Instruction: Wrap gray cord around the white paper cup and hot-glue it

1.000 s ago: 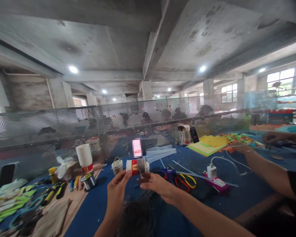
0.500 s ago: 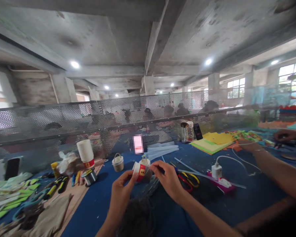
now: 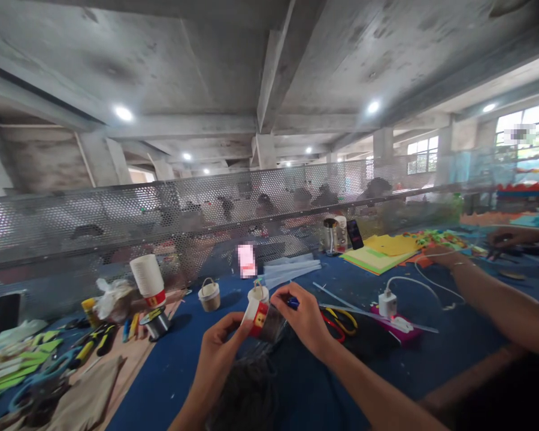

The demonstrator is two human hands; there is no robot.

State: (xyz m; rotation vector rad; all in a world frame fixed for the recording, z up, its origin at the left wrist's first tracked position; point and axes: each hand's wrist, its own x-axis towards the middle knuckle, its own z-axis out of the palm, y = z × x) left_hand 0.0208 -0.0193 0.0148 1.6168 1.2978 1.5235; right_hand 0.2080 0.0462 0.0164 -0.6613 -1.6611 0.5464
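Observation:
In my left hand (image 3: 224, 344) is a white paper cup (image 3: 251, 311) with a red band and yellow print, held tilted by thumb and fingers. My right hand (image 3: 303, 317) is closed in a pinch at the cup's right side; what the fingertips hold is too small to make out. A bit of blue shows between its fingers, and I cannot tell whether it is held or lies behind. Just past the cup is a small handled bucket (image 3: 258, 292), partly hidden. A similar bucket (image 3: 209, 297) stands to the left. Dark grey fibre (image 3: 245, 389) lies below my hands.
Scissors (image 3: 341, 323) and a power strip (image 3: 397, 326) lie right. Stacked paper cups (image 3: 146, 275), a wire spool (image 3: 156, 323) and tools (image 3: 94, 344) are left. Coloured sheets (image 3: 377, 254) lie beyond, near another person's arm (image 3: 480, 293). A perforated metal screen (image 3: 197, 221) closes the back.
The view has shifted slightly to the right. The cup has turned a little in my left hand's grip, and my right hand stays pinched beside it.

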